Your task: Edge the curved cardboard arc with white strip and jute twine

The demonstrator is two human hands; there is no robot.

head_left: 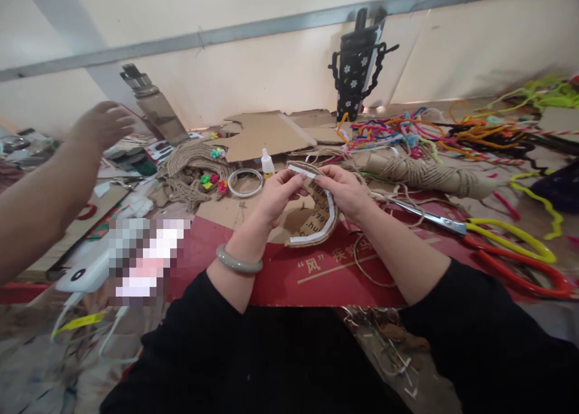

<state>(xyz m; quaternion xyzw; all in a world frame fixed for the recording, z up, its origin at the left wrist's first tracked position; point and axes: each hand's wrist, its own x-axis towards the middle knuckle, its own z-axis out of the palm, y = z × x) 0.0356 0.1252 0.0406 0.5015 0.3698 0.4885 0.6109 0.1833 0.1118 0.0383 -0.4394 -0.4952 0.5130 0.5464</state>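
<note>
While the left hand (281,194) pinches the upper end of the card (319,215), the right hand (346,190) pinches it just beside, so it sits between them. A bottle (268,164) stands just beyond the left hand, a ring (231,185) to its left; scissors (455,225) lie right of the right hand.

What I can see held up at twelve o'clock, dead ahead, is a curved piece of brown cardboard (311,222), a crescent with its belly at three o'clock and its open side at nine. Its inner face is turned up, marked with dark printing (322,204), part digits, part letters. A narrow white strip (333,209) follows the outer curve from eleven round to seven, hidden around one o'clock. Brown twine (338,216) edges the rim outside it.
</note>
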